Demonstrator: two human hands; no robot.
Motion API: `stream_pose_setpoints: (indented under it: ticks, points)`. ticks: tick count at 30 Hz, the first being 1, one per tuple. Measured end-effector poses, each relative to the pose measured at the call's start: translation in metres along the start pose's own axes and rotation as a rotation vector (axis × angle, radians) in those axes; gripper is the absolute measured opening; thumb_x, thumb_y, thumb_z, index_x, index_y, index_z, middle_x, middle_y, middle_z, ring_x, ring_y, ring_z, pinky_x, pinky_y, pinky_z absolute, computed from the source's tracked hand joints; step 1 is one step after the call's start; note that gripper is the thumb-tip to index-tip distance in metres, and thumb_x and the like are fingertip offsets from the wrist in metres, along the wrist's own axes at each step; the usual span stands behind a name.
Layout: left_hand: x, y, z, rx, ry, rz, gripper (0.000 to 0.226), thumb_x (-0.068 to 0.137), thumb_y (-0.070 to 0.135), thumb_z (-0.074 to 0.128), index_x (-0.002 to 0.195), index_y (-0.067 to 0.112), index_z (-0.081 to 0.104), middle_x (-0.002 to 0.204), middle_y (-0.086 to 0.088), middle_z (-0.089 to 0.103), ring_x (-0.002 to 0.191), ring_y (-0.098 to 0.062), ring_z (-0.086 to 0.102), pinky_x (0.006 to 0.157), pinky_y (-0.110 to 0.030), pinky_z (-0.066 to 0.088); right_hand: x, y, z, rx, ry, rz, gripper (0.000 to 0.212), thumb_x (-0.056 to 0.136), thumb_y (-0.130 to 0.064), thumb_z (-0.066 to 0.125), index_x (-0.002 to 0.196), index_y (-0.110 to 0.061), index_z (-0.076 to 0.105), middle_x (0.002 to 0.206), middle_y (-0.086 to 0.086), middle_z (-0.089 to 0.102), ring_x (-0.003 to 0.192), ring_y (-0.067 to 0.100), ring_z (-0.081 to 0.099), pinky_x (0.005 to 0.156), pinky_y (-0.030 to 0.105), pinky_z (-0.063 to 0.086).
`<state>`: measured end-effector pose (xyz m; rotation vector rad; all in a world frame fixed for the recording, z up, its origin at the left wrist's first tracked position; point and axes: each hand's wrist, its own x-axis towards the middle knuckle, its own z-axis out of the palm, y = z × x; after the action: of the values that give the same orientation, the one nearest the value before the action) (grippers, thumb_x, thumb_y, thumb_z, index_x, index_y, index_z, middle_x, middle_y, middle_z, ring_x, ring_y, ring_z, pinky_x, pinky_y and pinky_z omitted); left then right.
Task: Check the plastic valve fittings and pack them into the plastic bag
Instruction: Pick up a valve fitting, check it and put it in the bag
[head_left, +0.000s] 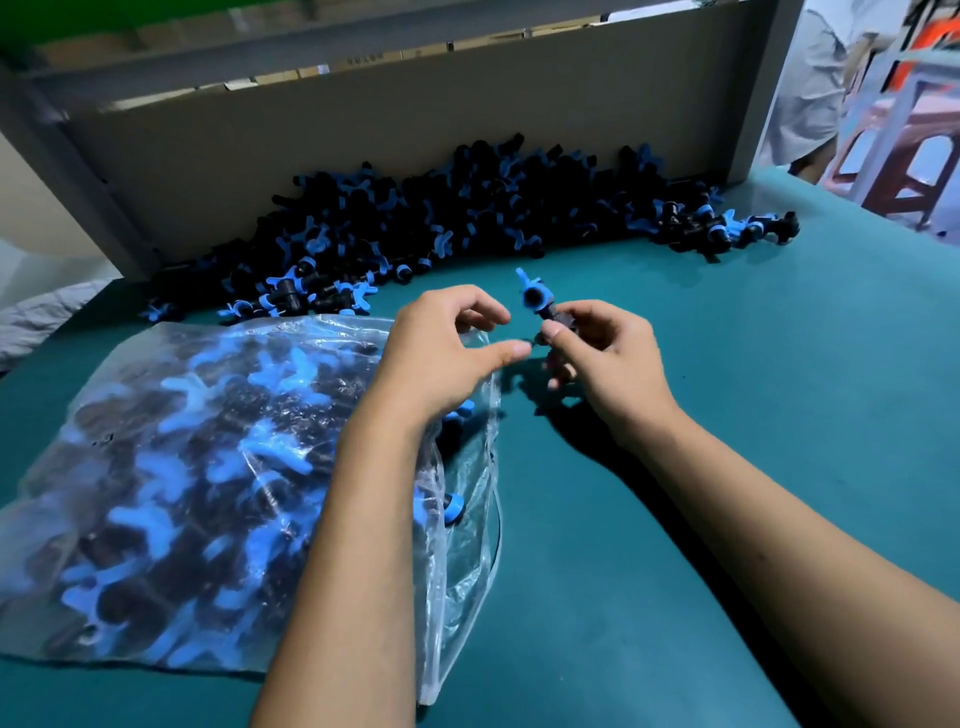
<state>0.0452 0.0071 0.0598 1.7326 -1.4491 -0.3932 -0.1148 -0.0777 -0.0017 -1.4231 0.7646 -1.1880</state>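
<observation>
Bag (171, 467): lying left on the table (727, 415), largely filled.
Pile (467, 208): many fittings unpacked at the back.
Right hand (602, 364): pinches 1 fitting (535, 299), apparently under check.
Left hand (447, 353): loosely curled, seemingly holding nothing.

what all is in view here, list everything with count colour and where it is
loose valve fittings: too many to count, black with blue handles, heaped along the cardboard wall at the far side of the table
held valve fitting: one, black and blue, pinched in the right hand above the table
plastic bag: one, clear, lying on the left of the table, mostly full of fittings, mouth toward the hands
table: one, teal top
cardboard wall: one, brown, upright behind the heap
stool: one, reddish, blurred, far right
left hand: fingers curled, over the bag's mouth, holding nothing visible
right hand: grips the held fitting
</observation>
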Motion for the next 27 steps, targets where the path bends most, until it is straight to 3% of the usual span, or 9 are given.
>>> stream_pose_setpoints:
  ticks: [2,5,8,12,16,19,21,27]
  points:
    - [0.000,-0.003,-0.008,0.178,-0.049,0.002,0.048,0.073,0.012,0.089,0.110,0.036,0.070,0.114,0.004,0.061,0.122,-0.016,0.053,0.104,-0.038,0.047,0.002,-0.005,-0.003,0.207,-0.023,0.122,0.006,0.100,-0.012,0.061,0.104,-0.008,0.065,0.080,0.013,0.073,0.055,0.020,0.061,0.050,0.028,0.052]
    - [-0.001,-0.005,-0.019,0.248,-0.063,-0.019,0.073,0.072,-0.018,0.062,0.120,0.037,0.067,0.122,0.000,0.051,0.133,-0.021,0.041,0.111,-0.042,0.043,0.007,-0.010,-0.012,0.400,-0.070,0.249,0.024,0.106,-0.021,0.048,0.104,-0.003,0.062,0.081,0.016,0.072,0.052,0.017,0.058,0.045,0.022,0.046]
    - [-0.001,-0.008,-0.028,0.098,-0.009,-0.018,0.082,0.063,-0.024,0.037,0.115,0.030,0.070,0.128,0.000,0.058,0.131,-0.011,0.049,0.115,-0.038,0.041,0.010,-0.011,-0.017,0.507,-0.086,0.357,0.041,0.109,-0.032,0.037,0.113,0.001,0.060,0.075,0.013,0.071,0.049,0.013,0.056,0.043,0.019,0.043]
    - [-0.001,-0.006,-0.031,-0.129,0.083,-0.004,0.078,0.068,-0.028,0.032,0.106,0.027,0.073,0.121,0.012,0.069,0.128,0.001,0.054,0.115,-0.030,0.040,0.012,-0.009,-0.019,0.522,-0.096,0.358,0.041,0.109,-0.033,0.038,0.105,-0.003,0.064,0.075,0.012,0.071,0.051,0.014,0.056,0.045,0.019,0.043]
    - [-0.002,-0.001,-0.032,-0.251,0.133,0.009,0.076,0.069,-0.026,0.032,0.100,0.029,0.074,0.114,0.013,0.073,0.125,-0.002,0.058,0.117,-0.033,0.041,0.007,-0.006,-0.019,0.431,-0.237,0.236,0.015,0.092,-0.020,0.067,0.102,-0.010,0.072,0.087,0.017,0.070,0.064,0.018,0.058,0.055,0.021,0.049]
    - [-0.002,0.006,-0.031,-0.323,0.197,0.039,0.072,0.066,-0.027,0.032,0.099,0.022,0.074,0.110,0.008,0.075,0.117,-0.002,0.064,0.115,-0.031,0.043,-0.001,-0.005,-0.012,0.211,-0.442,0.129,0.026,0.082,-0.004,0.077,0.106,-0.014,0.076,0.091,0.020,0.065,0.068,0.019,0.058,0.059,0.025,0.055]
    - [0.000,0.012,-0.029,-0.384,0.238,0.053,0.068,0.067,-0.027,0.034,0.098,0.019,0.074,0.109,0.007,0.076,0.114,-0.003,0.066,0.113,-0.030,0.045,-0.005,-0.006,-0.002,0.078,-0.507,0.060,0.030,0.080,0.003,0.079,0.106,-0.013,0.076,0.086,0.013,0.069,0.067,0.016,0.061,0.061,0.026,0.057]
    - [0.004,0.023,-0.024,-0.397,0.185,0.155,0.066,0.071,-0.025,0.030,0.098,0.017,0.073,0.120,0.005,0.073,0.123,-0.001,0.061,0.116,-0.026,0.041,-0.012,-0.010,0.046,-0.170,-0.412,-0.189,0.025,0.081,-0.011,0.083,0.103,-0.021,0.077,0.088,-0.002,0.076,0.078,0.011,0.064,0.077,0.026,0.054]
